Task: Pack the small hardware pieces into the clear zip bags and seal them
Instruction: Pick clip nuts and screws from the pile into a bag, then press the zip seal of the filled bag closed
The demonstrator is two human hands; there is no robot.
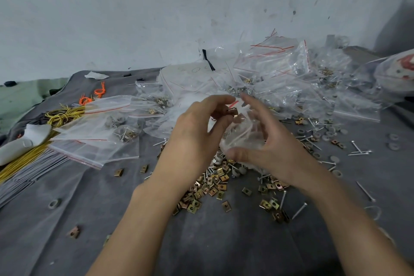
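Note:
My left hand (199, 132) pinches a small brass clip nut (233, 111) between thumb and fingers at the mouth of a clear zip bag (244, 135). My right hand (268, 139) cups that bag from the right and below, fingers spread around it. The bag's red zip strip shows between the two hands. Below my hands lies a heap of brass clip nuts (210, 188) mixed with nails and grey washers on the grey cloth (112, 219).
Filled zip bags (280, 78) pile up behind my hands, and flat bags (98, 127) lie to the left. Loose nails and washers (324, 139) scatter to the right. Yellow wire (60, 115) and orange ties (99, 92) lie far left. A wall stands close behind.

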